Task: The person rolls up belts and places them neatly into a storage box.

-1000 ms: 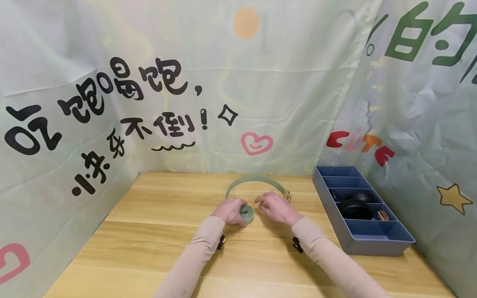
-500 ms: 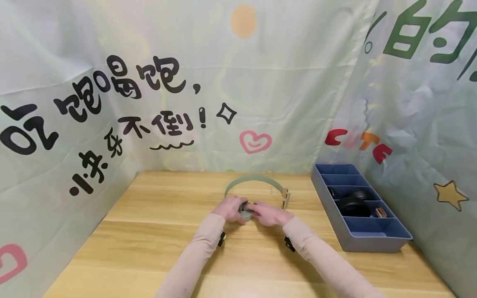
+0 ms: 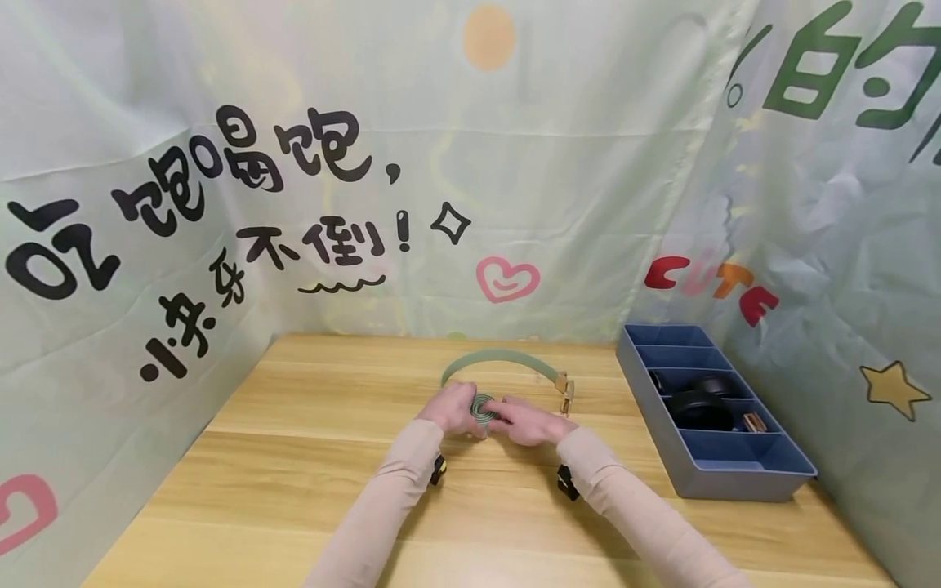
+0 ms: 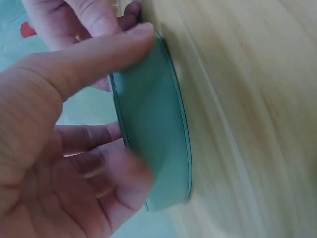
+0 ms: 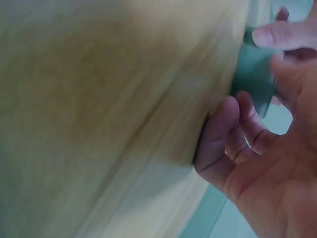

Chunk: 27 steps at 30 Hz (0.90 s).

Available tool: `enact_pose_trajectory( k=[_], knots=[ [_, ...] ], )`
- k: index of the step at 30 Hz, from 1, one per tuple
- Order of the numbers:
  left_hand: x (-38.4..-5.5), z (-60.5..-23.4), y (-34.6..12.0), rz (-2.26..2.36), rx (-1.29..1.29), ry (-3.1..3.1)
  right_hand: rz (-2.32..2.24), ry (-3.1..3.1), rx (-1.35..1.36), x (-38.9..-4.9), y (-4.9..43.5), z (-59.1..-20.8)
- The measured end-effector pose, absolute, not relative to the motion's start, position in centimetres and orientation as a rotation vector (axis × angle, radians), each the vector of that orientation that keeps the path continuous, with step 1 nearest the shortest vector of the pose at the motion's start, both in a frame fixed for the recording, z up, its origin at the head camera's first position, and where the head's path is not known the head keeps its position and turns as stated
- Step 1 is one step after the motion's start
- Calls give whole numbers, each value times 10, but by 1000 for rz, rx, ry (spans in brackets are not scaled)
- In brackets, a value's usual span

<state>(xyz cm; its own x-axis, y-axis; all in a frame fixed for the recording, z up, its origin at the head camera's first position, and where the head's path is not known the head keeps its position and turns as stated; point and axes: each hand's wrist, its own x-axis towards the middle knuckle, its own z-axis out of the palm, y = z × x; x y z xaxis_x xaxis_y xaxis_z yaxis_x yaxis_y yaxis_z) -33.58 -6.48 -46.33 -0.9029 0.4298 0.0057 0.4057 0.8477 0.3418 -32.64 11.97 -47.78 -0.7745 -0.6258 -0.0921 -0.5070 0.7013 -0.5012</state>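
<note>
A green belt lies on the wooden table, partly wound into a flat coil (image 3: pixel 482 407) standing on its edge. Its loose strap (image 3: pixel 500 356) arcs behind the hands and ends at a gold-coloured buckle (image 3: pixel 565 392) on the right. My left hand (image 3: pixel 451 407) grips the coil from the left, the thumb along its outer face in the left wrist view and the fingers bent on the far side. From the right, my right hand (image 3: pixel 527 422) holds the coil, a finger reaching over its centre. Part of that grasp is hidden; its lower fingers are curled by the tabletop in the right wrist view.
A blue-grey divided box (image 3: pixel 746 482) stands at the right of the table (image 3: pixel 294 482). Dark round items (image 3: pixel 702 408) and a small copper-coloured piece (image 3: pixel 755 424) lie in its compartments. Printed cloth (image 3: pixel 573 163) hangs at the back and sides.
My right hand has come left from beside the buckle onto the coil, then stayed there. The left hand keeps its hold, and the coil has shifted slightly away.
</note>
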Motion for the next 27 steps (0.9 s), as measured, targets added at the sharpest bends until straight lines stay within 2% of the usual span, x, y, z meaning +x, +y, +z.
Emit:
enact_pose_trajectory(
  k=[3, 9, 19, 27],
  knots=[
    [-336, -463, -66, 496, 671, 2954, -653, 2665, -894, -327, 118, -478],
    [-341, -463, -69, 379, 843, 2862, -638, 2646, -852, -328, 117, -477],
    [-335, -469, -64, 430, 709, 3015, -619, 2641, -839, -325, 113, -479],
    [-340, -461, -69, 478, 819, 2820, -597, 2658, -810, -328, 115, -477]
  ],
)
